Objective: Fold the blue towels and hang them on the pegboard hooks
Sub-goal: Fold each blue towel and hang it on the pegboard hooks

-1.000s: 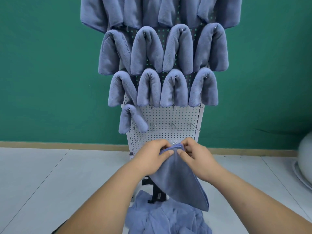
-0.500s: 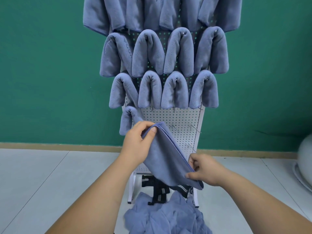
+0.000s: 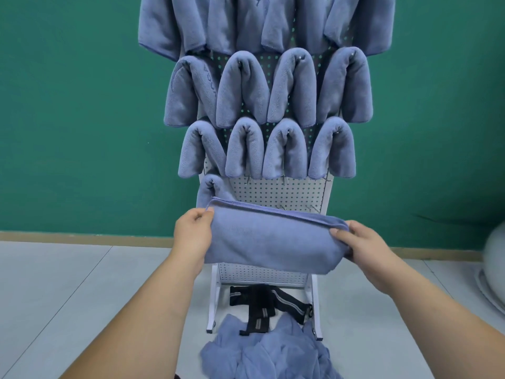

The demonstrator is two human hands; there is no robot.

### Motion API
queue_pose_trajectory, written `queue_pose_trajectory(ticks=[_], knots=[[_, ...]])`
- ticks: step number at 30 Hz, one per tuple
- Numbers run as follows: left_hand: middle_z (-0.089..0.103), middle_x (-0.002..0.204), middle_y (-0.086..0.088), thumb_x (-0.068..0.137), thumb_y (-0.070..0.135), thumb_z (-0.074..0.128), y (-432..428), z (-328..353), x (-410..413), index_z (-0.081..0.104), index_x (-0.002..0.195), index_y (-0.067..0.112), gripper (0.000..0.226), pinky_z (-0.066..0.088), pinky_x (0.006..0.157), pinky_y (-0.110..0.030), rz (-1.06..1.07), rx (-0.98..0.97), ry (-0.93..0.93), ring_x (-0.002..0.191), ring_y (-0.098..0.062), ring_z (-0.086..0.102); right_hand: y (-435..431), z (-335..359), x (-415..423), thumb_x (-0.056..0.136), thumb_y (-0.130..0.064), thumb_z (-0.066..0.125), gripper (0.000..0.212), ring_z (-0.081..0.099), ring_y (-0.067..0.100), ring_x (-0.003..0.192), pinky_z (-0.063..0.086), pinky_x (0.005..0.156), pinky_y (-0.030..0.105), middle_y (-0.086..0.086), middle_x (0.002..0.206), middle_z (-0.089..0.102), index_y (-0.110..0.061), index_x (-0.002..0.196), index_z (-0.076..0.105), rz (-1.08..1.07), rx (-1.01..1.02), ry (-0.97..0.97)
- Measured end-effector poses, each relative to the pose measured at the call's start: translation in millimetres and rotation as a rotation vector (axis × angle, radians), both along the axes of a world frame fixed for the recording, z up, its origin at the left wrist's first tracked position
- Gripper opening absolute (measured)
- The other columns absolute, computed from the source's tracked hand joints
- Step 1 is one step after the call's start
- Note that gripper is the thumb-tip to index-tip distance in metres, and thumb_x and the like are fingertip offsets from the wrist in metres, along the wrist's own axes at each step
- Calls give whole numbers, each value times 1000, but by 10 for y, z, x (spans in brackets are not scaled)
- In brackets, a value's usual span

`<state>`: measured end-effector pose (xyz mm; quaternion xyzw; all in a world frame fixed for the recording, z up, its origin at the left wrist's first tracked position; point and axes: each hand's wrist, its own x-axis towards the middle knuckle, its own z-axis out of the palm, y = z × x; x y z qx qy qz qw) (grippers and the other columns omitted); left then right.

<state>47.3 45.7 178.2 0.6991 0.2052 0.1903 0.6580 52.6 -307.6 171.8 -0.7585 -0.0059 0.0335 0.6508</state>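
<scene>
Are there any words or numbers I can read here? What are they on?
Embossed letters run down the folded blue towel at the left of the second row: too faint to read.
A mark on a blue towel at the top edge: cut off, unreadable.
No other writing shows.

Your floor (image 3: 82, 283) is carrying the white pegboard (image 3: 276, 191) on its legs (image 3: 213, 302), in front of the green wall. A loose pile of blue towels (image 3: 267, 354) is lying on the tiles at the legs, with black straps (image 3: 262, 305) lying just behind it. The board is carrying rows of folded towels (image 3: 289, 88) on hooks. One lone towel (image 3: 210, 187) is hanging at lower left, with bare hooks (image 3: 313, 207) to its right.
</scene>
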Motion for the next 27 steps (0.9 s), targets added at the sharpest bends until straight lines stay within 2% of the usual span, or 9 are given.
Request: queue_pose_trajectory(ticks=[2, 4, 7, 11, 14, 17, 21, 24, 27], knots=[[72, 92, -2, 99, 39, 67, -30, 15, 4, 75, 88, 19, 24, 51, 82, -40, -33, -82, 29, 82, -22, 59, 17, 43, 5, 103, -27, 66, 19, 74, 23, 92, 58, 90, 46, 8, 106, 79, -11, 114, 67, -69, 55, -5], [77, 98, -2, 100, 34, 68, -67, -32, 12, 77, 90, 20, 20, 56, 86, -42, -79, -128, 104, 85, -25, 66, 18, -9, 33, 102, -33, 68, 20, 75, 26, 93, 58, 89, 49, 6, 104, 79, -16, 112, 68, -144, 6, -2], [79, 105, -12, 99, 21, 71, -137, -176, 8, 75, 102, 14, 9, 60, 85, -41, -171, -148, 244, 90, -29, 73, -44, -189, 96, 94, -32, 79, 29, 74, 32, 94, 61, 86, 49, 10, 104, 78, -16, 115, 67, -272, -51, 133], [71, 115, -10, 87, 13, 83, -155, -270, -3, 62, 124, 20, 43, 62, 93, -48, -206, -113, 310, 101, -30, 73, -103, -259, 117, 83, -17, 90, 55, 74, 27, 105, 60, 92, 48, 8, 112, 75, -23, 131, 63, -260, 66, 229], [69, 115, -11, 86, 0, 78, -155, -254, -18, 61, 129, 21, 51, 59, 98, -47, -224, -66, 265, 104, -26, 70, -93, -147, 70, 89, 1, 80, 50, 73, 18, 107, 55, 81, 33, -1, 117, 75, -25, 129, 68, -197, 92, 125], [71, 115, -4, 91, -7, 70, -149, -210, -39, 66, 124, 24, 45, 56, 89, -35, -199, 2, 138, 102, -19, 69, -112, -77, 53, 94, 2, 73, 38, 73, 16, 109, 52, 90, 30, -3, 110, 81, -24, 121, 74, -182, 72, 15], [76, 109, 10, 96, -5, 59, -193, -143, -74, 73, 110, 33, 43, 56, 88, -29, -240, 138, 65, 105, -12, 70, -130, -53, 48, 93, -2, 76, 28, 72, 15, 113, 52, 97, 31, -6, 104, 81, -22, 111, 79, -174, 20, -46], [72, 115, 14, 91, 2, 65, -203, -142, -98, 75, 114, 33, 40, 52, 77, -22, -337, 224, 89, 107, -9, 67, -164, -47, 24, 83, -6, 86, 38, 72, 8, 111, 56, 91, 31, -12, 111, 79, -26, 115, 78, -91, -88, -83], [62, 122, 10, 83, 9, 78, -197, -180, -108, 73, 119, 35, 44, 51, 76, -20, -452, 490, 111, 107, -10, 63, -179, -47, 9, 76, -9, 90, 50, 69, 7, 110, 56, 92, 29, -17, 114, 75, -32, 118, 76, -76, -422, -165]])
